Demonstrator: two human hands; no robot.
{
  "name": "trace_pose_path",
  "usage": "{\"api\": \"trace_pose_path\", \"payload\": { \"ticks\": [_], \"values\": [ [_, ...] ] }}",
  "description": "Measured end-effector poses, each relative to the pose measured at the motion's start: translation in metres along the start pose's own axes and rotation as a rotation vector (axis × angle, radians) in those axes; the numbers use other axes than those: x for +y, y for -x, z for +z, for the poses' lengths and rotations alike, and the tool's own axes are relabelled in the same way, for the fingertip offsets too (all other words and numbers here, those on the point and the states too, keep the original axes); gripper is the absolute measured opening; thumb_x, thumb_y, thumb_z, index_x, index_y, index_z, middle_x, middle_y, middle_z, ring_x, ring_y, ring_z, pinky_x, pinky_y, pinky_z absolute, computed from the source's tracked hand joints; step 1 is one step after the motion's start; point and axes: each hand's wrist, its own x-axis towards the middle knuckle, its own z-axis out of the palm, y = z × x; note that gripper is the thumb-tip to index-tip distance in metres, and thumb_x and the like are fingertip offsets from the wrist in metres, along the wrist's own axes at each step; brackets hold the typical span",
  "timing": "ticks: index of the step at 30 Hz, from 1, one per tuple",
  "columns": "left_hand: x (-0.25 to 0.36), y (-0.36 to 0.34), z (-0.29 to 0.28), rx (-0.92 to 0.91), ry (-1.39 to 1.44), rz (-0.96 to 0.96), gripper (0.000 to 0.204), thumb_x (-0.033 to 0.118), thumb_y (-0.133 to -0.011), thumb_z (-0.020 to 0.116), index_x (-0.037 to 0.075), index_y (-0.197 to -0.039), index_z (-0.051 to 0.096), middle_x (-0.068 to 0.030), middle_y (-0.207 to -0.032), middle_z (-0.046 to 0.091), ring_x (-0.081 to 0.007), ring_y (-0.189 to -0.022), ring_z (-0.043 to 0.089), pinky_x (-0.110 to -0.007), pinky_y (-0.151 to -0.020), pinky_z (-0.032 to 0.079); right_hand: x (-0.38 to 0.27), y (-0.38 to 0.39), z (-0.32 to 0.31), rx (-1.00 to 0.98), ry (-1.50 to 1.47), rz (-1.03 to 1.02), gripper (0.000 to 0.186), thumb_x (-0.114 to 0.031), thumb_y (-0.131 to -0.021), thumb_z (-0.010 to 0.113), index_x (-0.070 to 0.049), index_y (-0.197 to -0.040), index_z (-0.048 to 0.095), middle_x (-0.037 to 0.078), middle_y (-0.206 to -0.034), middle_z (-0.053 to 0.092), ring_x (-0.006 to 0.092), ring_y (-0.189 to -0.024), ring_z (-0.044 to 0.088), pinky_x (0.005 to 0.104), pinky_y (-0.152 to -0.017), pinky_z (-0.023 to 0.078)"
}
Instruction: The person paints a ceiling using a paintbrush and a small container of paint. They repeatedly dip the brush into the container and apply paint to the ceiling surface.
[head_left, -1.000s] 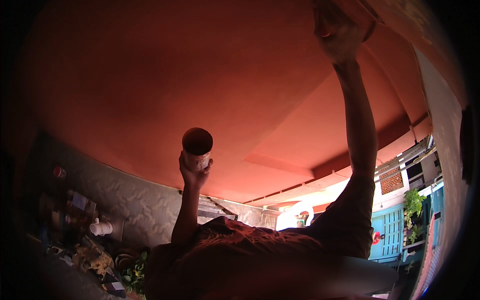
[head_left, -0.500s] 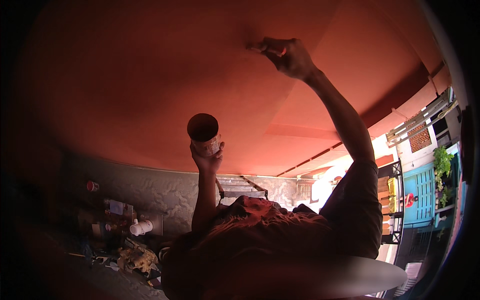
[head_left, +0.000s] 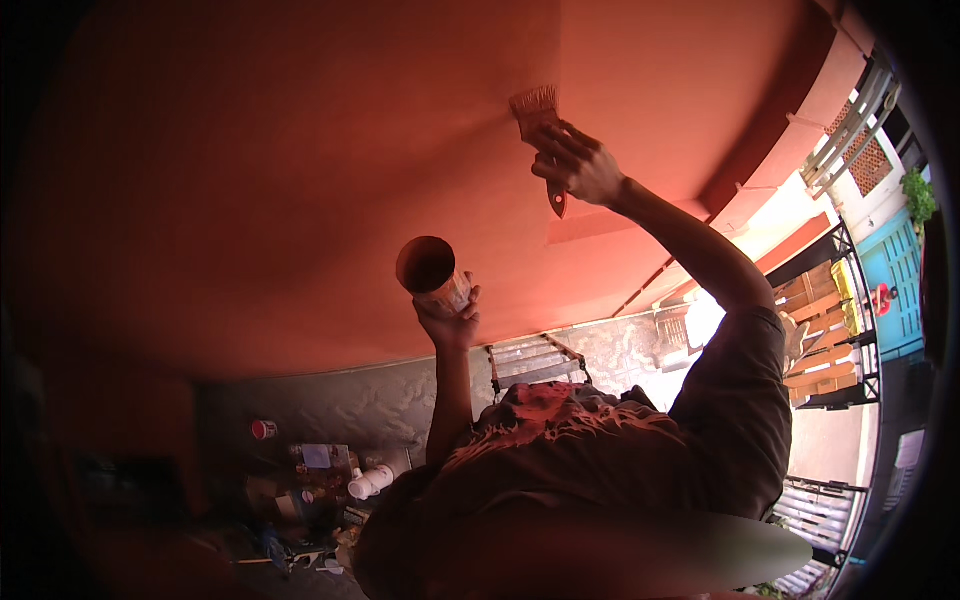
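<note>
My right hand [head_left: 590,172] is raised and grips a wide flat paintbrush [head_left: 536,112] by its handle. Its bristles point up and away, against or close to an orange-red painted wall [head_left: 300,190]; I cannot tell if they touch. Lower and to the left, my left hand [head_left: 450,325] is wrapped around a cylindrical can [head_left: 445,294]. The can's open mouth tilts toward me, and its inside is too dark to make out.
Behind my left forearm stands a ladder-like frame [head_left: 538,362]. On the grey floor [head_left: 370,400] at lower left are a white plastic container [head_left: 371,482], a small red tub [head_left: 264,429] and dim clutter. Wooden slats [head_left: 822,335] and a dark metal railing show at right.
My right hand has come down slightly and turned, so the brush now shows fully with its bristles upward. My left hand and the can sit a little further right as the view has swung.
</note>
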Motion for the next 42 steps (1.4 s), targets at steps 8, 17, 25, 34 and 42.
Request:
{"api": "trace_pose_path", "payload": {
  "ticks": [8, 17, 25, 34, 42],
  "values": [
    [0.000, -0.001, 0.005, 0.030, 0.028, -0.103, 0.066, 0.060, -0.091, 0.059, 0.009, -0.133, 0.057, -0.0203, -0.122, 0.058, -0.0324, -0.092, 0.052, -0.027, -0.053, 0.050, 0.057, -0.050, -0.034, -0.052, -0.542, 0.425, 0.020, -0.010, -0.082, 0.066, -0.020, -0.099, 0.068, -0.005, -0.095, 0.077, 0.0215, -0.077, 0.071, 0.0402, -0.067, 0.057],
    [-0.008, -0.006, 0.012, 0.057, 0.006, -0.130, 0.064, 0.059, -0.091, 0.059, 0.010, -0.132, 0.057, -0.0198, -0.120, 0.059, -0.0322, -0.090, 0.053, -0.026, -0.050, 0.049, 0.135, -0.123, -0.109, 0.443, -0.178, 0.151, 0.018, -0.014, -0.094, 0.070, -0.007, -0.110, 0.073, 0.011, -0.105, 0.078, 0.0326, -0.088, 0.075, 0.0435, -0.074, 0.061],
    [-0.015, -0.003, 0.014, 0.125, -0.024, -0.079, 0.066, 0.061, -0.091, 0.057, 0.009, -0.133, 0.056, -0.0204, -0.119, 0.058, -0.0319, -0.089, 0.053, -0.027, -0.051, 0.049, 0.035, 0.032, 0.010, -0.028, -0.337, 0.038, 0.017, -0.021, -0.073, 0.074, -0.014, -0.084, 0.063, 0.005, -0.134, 0.063, 0.0270, -0.128, 0.061, 0.0428, -0.112, 0.050],
    [-0.028, -0.008, 0.028, 0.135, -0.062, -0.051, 0.067, 0.062, -0.091, 0.058, 0.008, -0.130, 0.057, -0.0198, -0.116, 0.058, -0.0294, -0.088, 0.052, -0.025, -0.052, 0.050, 0.135, -0.068, -0.046, -0.269, -0.734, 0.311, 0.022, 0.000, -0.078, 0.065, -0.007, -0.099, 0.065, 0.001, -0.100, 0.075, 0.0264, -0.089, 0.073, 0.0375, -0.073, 0.058],
    [-0.043, -0.021, 0.029, 0.001, -0.003, -0.030, 0.062, 0.051, -0.091, 0.063, 0.005, -0.133, 0.059, -0.0203, -0.122, 0.057, -0.0268, -0.090, 0.050, -0.026, -0.059, 0.051, 0.240, -0.163, -0.151, 0.418, -0.392, 0.169, 0.017, -0.013, -0.091, 0.071, -0.007, -0.107, 0.072, 0.013, -0.095, 0.077, 0.0335, -0.082, 0.074, 0.0437, -0.067, 0.058]
  ]
}}
